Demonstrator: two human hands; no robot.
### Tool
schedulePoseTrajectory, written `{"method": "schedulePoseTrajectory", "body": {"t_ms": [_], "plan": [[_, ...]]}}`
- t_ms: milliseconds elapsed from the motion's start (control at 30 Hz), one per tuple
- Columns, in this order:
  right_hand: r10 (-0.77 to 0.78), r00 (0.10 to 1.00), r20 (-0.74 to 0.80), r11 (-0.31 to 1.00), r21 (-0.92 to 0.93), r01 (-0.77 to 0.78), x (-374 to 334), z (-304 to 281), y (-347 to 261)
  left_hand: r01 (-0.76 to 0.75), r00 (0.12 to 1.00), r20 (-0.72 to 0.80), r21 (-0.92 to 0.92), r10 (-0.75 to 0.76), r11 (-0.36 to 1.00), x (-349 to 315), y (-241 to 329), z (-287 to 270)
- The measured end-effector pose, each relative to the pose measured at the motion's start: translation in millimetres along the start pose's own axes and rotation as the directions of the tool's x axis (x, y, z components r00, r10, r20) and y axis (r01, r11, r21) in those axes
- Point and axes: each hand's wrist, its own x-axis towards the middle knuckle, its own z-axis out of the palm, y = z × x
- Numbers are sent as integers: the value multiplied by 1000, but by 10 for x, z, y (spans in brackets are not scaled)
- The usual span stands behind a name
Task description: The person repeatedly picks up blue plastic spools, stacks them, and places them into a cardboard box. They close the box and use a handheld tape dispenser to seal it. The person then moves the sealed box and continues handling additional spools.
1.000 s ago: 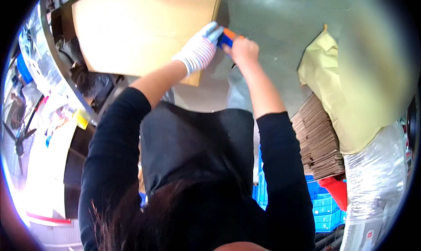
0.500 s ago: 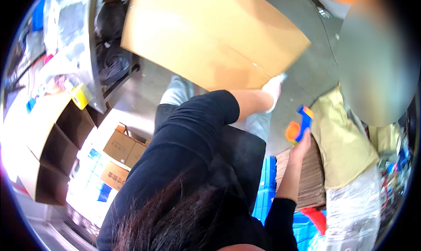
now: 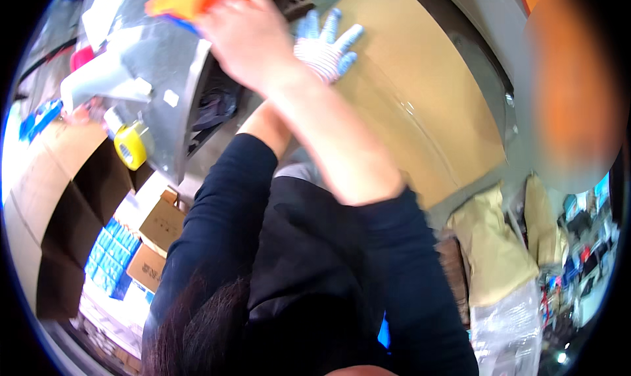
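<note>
A large cardboard box (image 3: 420,67) presents its flat brown face in front of me, with a seam running down its middle. My left hand (image 3: 322,54), in a white and blue striped glove, lies on its left part with fingers spread. Crossing over my left forearm, my bare right hand (image 3: 246,37) grips an orange and blue tape dispenser (image 3: 187,4) at the upper left. The dispenser is blurred and partly cut off by the frame edge, so I cannot tell whether it touches the box.
At the left stands a grey table (image 3: 161,60) with a yellow tape roll (image 3: 130,146) at its near corner. Open cardboard compartments (image 3: 79,198) and small boxes (image 3: 161,225) lie below. To the right are a tan sack (image 3: 493,244) and a plastic-wrapped bundle (image 3: 506,330).
My right hand has swung the dispenser from the right to the upper left, over my left arm. The gloved hand has moved left along the box. The box now appears further right and turned.
</note>
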Motion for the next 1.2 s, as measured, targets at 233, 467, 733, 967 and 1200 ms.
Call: {"method": "schedulePoseTrajectory", "body": {"t_ms": [233,467,733,967,1200], "plan": [[542,840,13,829,-174,-532,-2246,-780,402,345,939,109,-265,-327,901,96,-53,105],[835,-175,-522,-150,90,-985,-4420,-1982,1318,444,892,214,-579,-398,684,226,-471,526],[872,-113,-475,-106,42,-993,-4832,-2178,1426,536,811,202,-635,-549,557,-488,-57,-283],[976,-218,-27,-153,629,-763,-6187,-3073,2420,540,731,647,-743,-219,-395,-1462,425,-1117],[985,-109,137,-170,596,-785,-6432,-3452,2679,669,599,703,-703,-383,-243,-988,629,470]]}}
